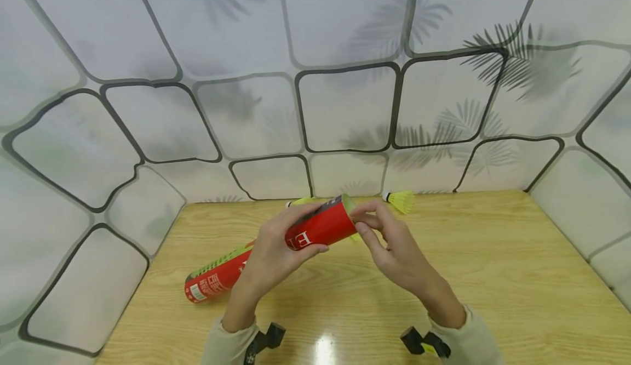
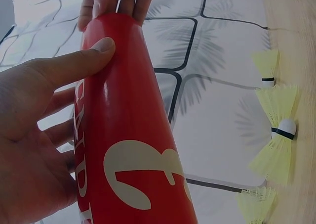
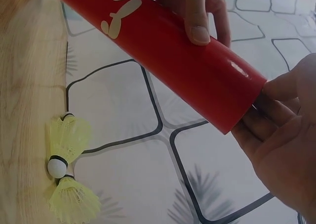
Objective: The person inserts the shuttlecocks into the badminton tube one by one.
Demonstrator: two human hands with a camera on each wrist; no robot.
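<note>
A long red shuttlecock tube (image 1: 322, 225) with white lettering and a green-patterned stretch is held at a slant above the table. My left hand (image 1: 271, 247) grips it close to its open upper end, the thumb lying along the near side. At that open end is my right hand (image 1: 394, 250), its thumb by the rim and its fingers bent into the mouth, as the right wrist view also shows. Whatever those fingertips touch inside is hidden. Yellow shuttlecocks with white heads lie beyond the tube, one of them (image 1: 401, 200) to the right near the wall.
The wooden table (image 1: 493, 277) meets a patterned wall covering (image 1: 347, 110) at the back and both sides. Another yellow shuttlecock (image 1: 300, 202) is partly hidden behind the left hand. In the left wrist view, several shuttlecocks (image 2: 266, 68) lie along the table's back.
</note>
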